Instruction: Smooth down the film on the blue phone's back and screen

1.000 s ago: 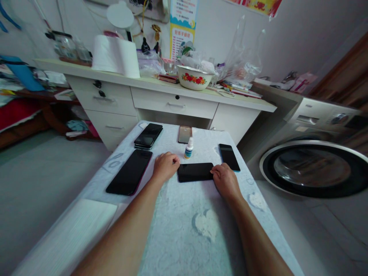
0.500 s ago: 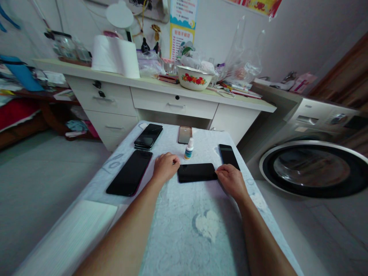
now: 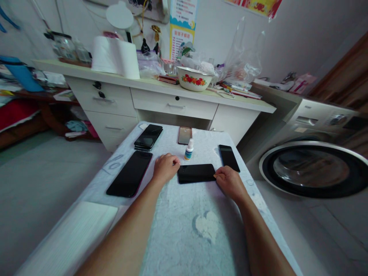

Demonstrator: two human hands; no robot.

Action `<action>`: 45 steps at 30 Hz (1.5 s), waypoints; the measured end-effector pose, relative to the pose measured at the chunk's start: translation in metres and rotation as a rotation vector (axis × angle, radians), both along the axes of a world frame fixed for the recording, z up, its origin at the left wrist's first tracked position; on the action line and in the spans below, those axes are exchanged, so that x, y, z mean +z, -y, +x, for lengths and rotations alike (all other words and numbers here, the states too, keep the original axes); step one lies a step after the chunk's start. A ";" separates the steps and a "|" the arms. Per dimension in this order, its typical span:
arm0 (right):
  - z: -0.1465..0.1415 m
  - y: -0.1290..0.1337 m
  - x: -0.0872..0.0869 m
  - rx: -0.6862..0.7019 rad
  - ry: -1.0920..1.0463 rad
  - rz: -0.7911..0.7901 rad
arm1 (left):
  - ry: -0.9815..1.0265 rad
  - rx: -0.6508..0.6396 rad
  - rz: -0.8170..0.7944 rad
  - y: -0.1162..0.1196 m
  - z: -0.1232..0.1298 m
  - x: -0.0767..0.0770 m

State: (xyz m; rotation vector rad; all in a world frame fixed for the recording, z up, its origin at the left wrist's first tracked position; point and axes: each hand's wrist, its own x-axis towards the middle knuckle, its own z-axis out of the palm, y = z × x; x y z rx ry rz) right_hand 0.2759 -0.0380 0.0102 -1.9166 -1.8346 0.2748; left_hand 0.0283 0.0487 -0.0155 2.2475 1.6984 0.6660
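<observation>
A black phone (image 3: 196, 173) lies flat and sideways on the cloth-covered table, between my hands. My left hand (image 3: 166, 168) is closed at its left end, fingers curled against the edge. At its right end my right hand (image 3: 229, 179) pinches the phone's edge between thumb and fingers. A small white spray bottle (image 3: 189, 150) stands just behind the phone. Farther back lies a phone with a brownish case (image 3: 184, 135). Another black phone (image 3: 229, 157) rests at the right, beyond my right hand. On the left are a large dark phone (image 3: 130, 173) and a stack of phones (image 3: 148, 136).
White wipes or paper (image 3: 71, 234) lie at the table's near left. Behind the table stands a white desk (image 3: 175, 105) with a flowered bowl (image 3: 194, 79) and paper rolls (image 3: 115, 57). A washing machine (image 3: 316, 126) with its round door is at the right.
My right hand has shifted slightly down and left at the phone's right end. My left hand and the other things look the same.
</observation>
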 end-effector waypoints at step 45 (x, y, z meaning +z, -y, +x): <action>-0.034 -0.035 -0.003 -0.036 0.196 0.040 | 0.027 -0.020 -0.022 0.001 -0.001 0.000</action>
